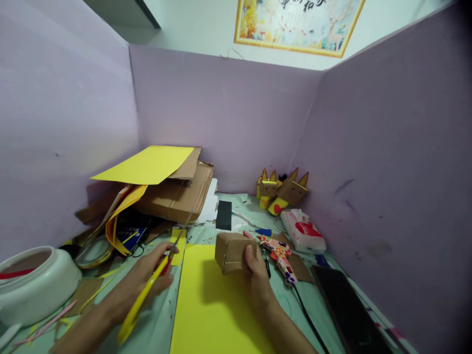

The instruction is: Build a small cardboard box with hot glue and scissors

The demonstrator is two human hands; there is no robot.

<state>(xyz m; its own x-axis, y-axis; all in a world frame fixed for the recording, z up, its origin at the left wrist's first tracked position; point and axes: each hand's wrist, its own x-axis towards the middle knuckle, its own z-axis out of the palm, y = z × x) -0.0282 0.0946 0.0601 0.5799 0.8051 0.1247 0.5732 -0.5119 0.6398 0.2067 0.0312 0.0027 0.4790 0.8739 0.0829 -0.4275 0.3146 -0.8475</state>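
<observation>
My left hand [153, 270] is closed around yellow-handled scissors [150, 285], whose blades point up and away. In my right hand [256, 273] is a small brown cardboard box [230, 251], gripped at its right side with the thumb on the near face. The box is held above a large yellow sheet [206, 314], and a shadow falls on the sheet below it. A narrow yellow strip [178, 246] lies between the scissors and the sheet. Right of the box is a colourful patterned glue gun [278, 255] with a black cord.
Cardboard and yellow paper [147, 164] are piled at the back left. A white pot [40, 285] stands at the left. Cardboard figures [289, 191], a tissue pack [304, 231] and a dark phone-like slab [348, 307] are at the right. Purple panels [224, 118] surround the table.
</observation>
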